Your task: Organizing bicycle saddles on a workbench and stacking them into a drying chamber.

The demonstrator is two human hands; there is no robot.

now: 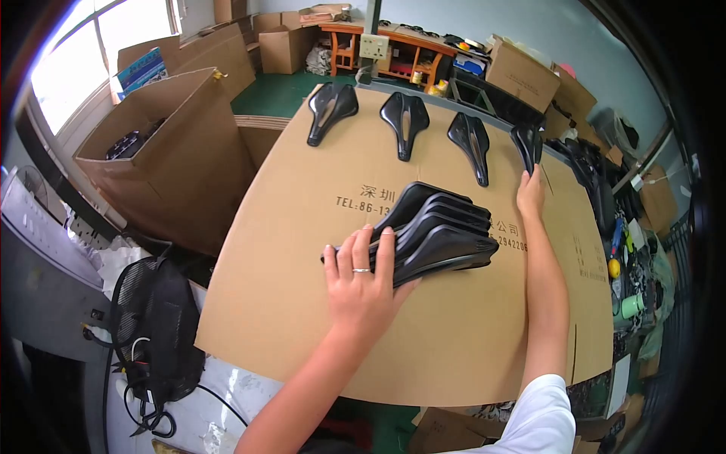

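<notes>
My left hand (361, 280) is closed over the narrow ends of a stack of black bicycle saddles (446, 242), which lean over one another on a brown cardboard sheet (280, 303). My right arm reaches to the far right, where the right hand (532, 194) grips one black bicycle saddle (523, 140) by its narrow end. Three more saddles lie apart in a row along the far side: a left one (346, 104), a middle one (390, 113) and a right one (459, 134). Each of these three has a long central slot, and its narrow end points toward me.
A tall open carton (181, 166) with dark items inside stands left of the table. Below it sits a black mesh bag (162, 325) beside cables. Tools and a green cup (632, 305) crowd the right side. An orange wooden bench (401, 38) and more cartons are behind.
</notes>
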